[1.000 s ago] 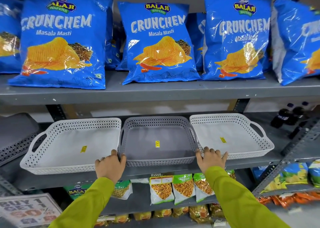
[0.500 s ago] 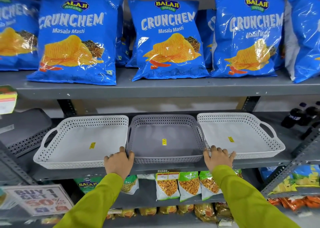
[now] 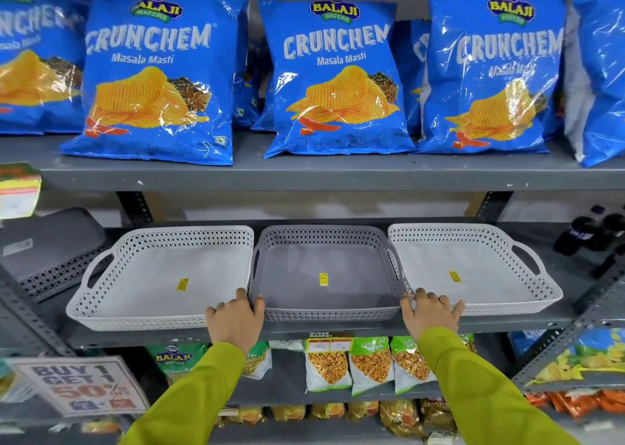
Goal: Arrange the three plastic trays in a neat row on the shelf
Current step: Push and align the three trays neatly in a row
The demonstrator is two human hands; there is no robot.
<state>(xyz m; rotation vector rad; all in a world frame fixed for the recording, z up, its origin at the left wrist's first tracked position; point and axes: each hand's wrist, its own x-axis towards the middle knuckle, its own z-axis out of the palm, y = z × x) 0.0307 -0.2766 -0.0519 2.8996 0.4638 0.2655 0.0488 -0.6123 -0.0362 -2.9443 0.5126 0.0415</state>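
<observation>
Three perforated plastic trays stand side by side on the grey middle shelf (image 3: 338,331): a white left tray (image 3: 101,306), a grey middle tray (image 3: 324,233) and a white right tray (image 3: 527,295). Each has a small yellow sticker inside. My left hand (image 3: 235,321) rests on the front rims where the left and middle trays meet, thumb over the grey tray's corner. My right hand (image 3: 429,312) lies on the front rims where the middle and right trays meet, fingers spread over the white rim. Both sleeves are yellow-green.
Blue Crunchem crisp bags (image 3: 159,82) fill the shelf above. A dark grey tray (image 3: 50,245) lies at the left of the middle shelf, dark bottles (image 3: 585,235) at its right. Snack packets (image 3: 368,363) and a promo sign (image 3: 81,383) sit below.
The camera has moved closer and slightly left. My hands stay on the tray corners, and the three trays sit a little tighter together than a second ago.
</observation>
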